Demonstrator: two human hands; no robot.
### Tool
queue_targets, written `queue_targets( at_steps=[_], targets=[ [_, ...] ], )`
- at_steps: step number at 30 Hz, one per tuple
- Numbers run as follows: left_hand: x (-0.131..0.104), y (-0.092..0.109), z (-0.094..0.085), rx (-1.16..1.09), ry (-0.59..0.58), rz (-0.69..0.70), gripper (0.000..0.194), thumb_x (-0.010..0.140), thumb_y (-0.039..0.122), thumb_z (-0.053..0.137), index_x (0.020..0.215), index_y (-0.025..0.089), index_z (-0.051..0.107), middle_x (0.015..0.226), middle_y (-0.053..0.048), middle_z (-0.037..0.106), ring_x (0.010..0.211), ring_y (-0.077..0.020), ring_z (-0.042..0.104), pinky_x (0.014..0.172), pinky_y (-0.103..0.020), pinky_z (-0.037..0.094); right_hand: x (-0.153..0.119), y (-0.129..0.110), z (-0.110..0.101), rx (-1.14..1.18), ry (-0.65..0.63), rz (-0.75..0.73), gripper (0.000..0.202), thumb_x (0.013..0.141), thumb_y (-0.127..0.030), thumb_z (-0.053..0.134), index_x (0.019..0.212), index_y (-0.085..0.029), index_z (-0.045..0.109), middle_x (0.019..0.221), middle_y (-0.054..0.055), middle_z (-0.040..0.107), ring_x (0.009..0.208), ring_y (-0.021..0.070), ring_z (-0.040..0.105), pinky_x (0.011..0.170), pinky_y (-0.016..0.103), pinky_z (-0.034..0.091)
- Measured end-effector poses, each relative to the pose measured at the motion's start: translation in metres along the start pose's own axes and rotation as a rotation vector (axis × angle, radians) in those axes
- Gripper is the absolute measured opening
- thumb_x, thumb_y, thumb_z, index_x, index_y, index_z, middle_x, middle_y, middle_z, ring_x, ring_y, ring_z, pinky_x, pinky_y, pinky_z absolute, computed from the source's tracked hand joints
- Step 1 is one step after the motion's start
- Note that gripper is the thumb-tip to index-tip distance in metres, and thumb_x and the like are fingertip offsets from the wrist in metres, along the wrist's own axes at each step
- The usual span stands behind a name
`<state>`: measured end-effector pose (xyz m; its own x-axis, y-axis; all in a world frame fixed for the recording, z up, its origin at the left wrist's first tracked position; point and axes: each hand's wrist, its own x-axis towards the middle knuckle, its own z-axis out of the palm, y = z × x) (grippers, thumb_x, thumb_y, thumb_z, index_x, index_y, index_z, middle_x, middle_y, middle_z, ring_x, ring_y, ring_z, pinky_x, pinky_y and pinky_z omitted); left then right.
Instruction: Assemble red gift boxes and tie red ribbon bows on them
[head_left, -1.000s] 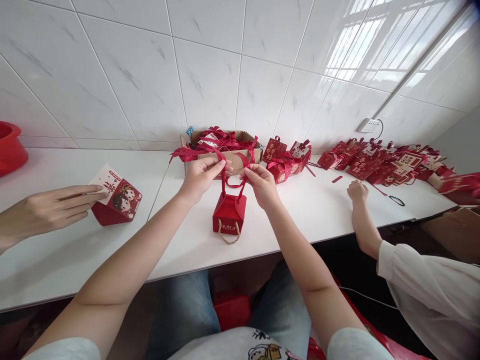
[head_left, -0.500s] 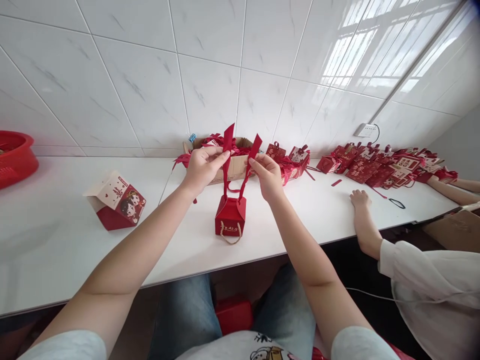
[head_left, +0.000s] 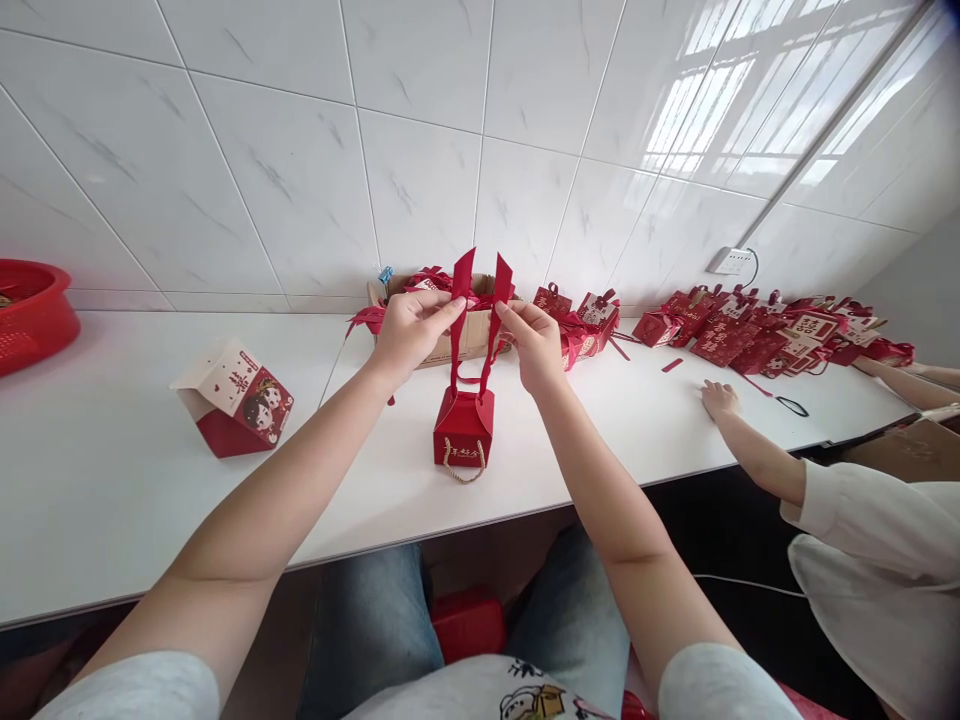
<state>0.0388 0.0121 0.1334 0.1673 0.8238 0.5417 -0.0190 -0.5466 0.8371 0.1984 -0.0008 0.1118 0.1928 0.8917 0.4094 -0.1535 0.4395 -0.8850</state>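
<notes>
Pinches one end of the red ribbon (head_left: 456, 350) between thumb and fingers of the left hand (head_left: 411, 335), and the other end between thumb and fingers of the right hand (head_left: 534, 345). Holds both tails nearly upright, a little apart, with slanted tips above the fingers. Has the small red box (head_left: 463, 432) below and between the hands, upright on the white counter (head_left: 390, 500), with ribbon rising from its top and a rope handle (head_left: 465, 479) hanging in front. Shows gold lettering on the near side. Has, farther back, an open carton (head_left: 474, 333) near the wall, with red boxes (head_left: 589, 338) beside it and a tagged pile (head_left: 757, 335) farther right, near a co-worker's hand (head_left: 721, 398). Has a printed box (head_left: 238, 400) well to the left.
</notes>
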Motion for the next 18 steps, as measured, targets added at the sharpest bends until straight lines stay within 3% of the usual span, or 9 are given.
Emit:
queue_targets(
  at_steps=[18],
  targets=[
    [0.0035, -0.0003, -0.0003, 0.088, -0.061, 0.077, 0.033, 0.073, 0.047, 0.072, 0.086, 0.016, 0.075, 0.090, -0.007, 0.073, 0.090, -0.0220, 0.066, 0.083, -0.033, 0.052, -0.0013, -0.0023, 0.0051, 0.061, -0.029, 0.017, 0.027, 0.069, -0.043, 0.074, 0.079, -0.019, 0.068, 0.077, -0.001, 0.067, 0.073, 0.0110, 0.063, 0.076, 0.026, 0.053]
  ],
)
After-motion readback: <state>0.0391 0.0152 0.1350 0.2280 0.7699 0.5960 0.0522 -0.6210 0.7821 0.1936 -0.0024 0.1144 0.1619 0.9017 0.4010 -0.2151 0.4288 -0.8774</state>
